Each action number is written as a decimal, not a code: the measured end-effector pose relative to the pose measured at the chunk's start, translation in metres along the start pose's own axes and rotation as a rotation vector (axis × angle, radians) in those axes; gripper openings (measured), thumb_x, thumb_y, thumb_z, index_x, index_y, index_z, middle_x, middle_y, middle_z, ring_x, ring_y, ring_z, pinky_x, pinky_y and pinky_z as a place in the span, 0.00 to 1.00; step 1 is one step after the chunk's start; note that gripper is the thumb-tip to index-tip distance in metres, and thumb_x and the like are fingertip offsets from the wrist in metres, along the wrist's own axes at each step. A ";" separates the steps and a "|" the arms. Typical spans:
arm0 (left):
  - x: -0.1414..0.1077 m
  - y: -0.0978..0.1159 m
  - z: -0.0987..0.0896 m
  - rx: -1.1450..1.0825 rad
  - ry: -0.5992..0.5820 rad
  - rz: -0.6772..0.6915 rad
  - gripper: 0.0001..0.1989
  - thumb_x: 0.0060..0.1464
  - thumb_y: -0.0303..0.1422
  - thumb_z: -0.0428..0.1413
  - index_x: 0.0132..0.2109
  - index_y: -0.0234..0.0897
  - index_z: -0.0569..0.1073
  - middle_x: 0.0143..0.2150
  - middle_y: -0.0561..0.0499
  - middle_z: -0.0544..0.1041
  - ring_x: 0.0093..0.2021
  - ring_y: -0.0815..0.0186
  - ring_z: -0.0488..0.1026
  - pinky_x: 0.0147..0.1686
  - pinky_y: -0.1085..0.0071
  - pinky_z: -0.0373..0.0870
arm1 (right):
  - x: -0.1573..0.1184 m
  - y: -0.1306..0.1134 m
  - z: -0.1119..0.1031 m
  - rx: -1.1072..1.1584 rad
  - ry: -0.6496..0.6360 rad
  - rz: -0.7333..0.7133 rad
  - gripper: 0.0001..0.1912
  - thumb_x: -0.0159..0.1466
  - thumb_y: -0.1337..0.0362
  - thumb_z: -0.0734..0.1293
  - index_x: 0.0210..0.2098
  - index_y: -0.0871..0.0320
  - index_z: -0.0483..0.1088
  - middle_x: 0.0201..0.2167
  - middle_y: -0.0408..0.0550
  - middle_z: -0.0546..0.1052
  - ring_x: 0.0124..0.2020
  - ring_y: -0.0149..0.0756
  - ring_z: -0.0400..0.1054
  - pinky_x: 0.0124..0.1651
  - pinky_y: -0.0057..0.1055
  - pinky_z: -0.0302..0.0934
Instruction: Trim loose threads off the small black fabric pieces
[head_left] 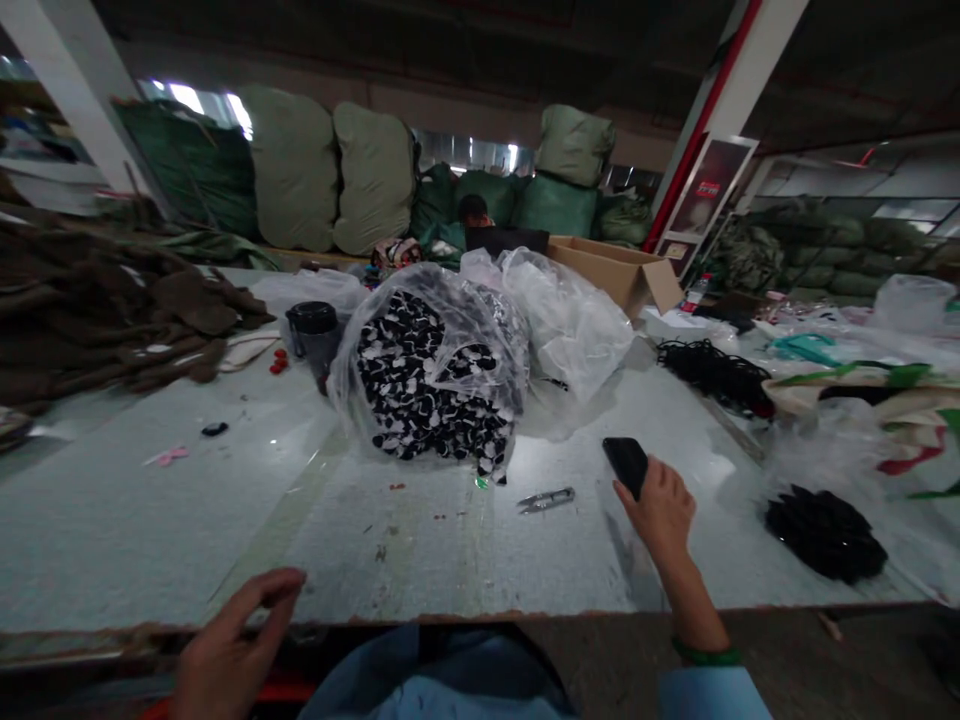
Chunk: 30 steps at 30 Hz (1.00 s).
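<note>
My right hand [661, 512] is clamped on a black smartphone [626, 465], fingers and thumb gripping its near end, at the right of the table [435, 545]; I can't tell whether the phone touches the surface. My left hand [236, 645] is at the near edge on the left, well apart from the right, fingers loosely bent. Thread snips [547, 501] lie just left of the phone. Farther back, a clear plastic bag [517, 375] holds black-and-white pieces [409, 385], with a dark tumbler [313, 345] just to its left. To my right are a black pile [825, 535] and, farther, tangled black cords [709, 370]. Brown cloth [112, 300] is heaped far left.
</note>
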<state>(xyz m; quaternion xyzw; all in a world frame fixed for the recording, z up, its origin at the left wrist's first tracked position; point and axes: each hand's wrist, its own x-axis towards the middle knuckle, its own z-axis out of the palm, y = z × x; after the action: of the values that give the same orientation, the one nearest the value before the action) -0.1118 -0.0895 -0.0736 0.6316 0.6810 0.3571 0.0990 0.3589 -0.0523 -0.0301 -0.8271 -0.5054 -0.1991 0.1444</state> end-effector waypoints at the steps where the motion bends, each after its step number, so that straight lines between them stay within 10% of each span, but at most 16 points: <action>1: 0.007 0.000 0.007 -0.007 -0.027 0.022 0.12 0.46 0.42 0.47 0.35 0.42 0.68 0.35 0.53 0.73 0.36 0.63 0.70 0.39 0.67 0.66 | 0.002 0.014 0.005 -0.038 -0.040 0.058 0.33 0.54 0.51 0.57 0.52 0.67 0.50 0.46 0.64 0.61 0.49 0.52 0.53 0.43 0.44 0.49; 7: 0.028 0.000 0.030 -0.067 -0.115 0.051 0.10 0.45 0.39 0.49 0.34 0.40 0.68 0.35 0.52 0.74 0.36 0.65 0.71 0.39 0.71 0.67 | 0.014 0.058 0.037 -0.007 -0.472 0.157 0.34 0.50 0.44 0.56 0.48 0.61 0.54 0.35 0.57 0.69 0.36 0.49 0.65 0.34 0.41 0.56; 30: 0.029 0.000 0.048 0.160 -0.040 0.071 0.12 0.45 0.39 0.45 0.34 0.40 0.68 0.36 0.49 0.73 0.38 0.60 0.69 0.41 0.65 0.63 | 0.046 0.029 0.056 -0.028 -0.381 0.227 0.34 0.49 0.47 0.58 0.49 0.61 0.53 0.40 0.58 0.66 0.43 0.50 0.60 0.39 0.44 0.51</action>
<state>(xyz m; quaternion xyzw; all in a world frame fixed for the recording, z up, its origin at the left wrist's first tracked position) -0.0891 -0.0452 -0.0999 0.6681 0.6825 0.2923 0.0490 0.4144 -0.0048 -0.0581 -0.9033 -0.4243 -0.0288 0.0564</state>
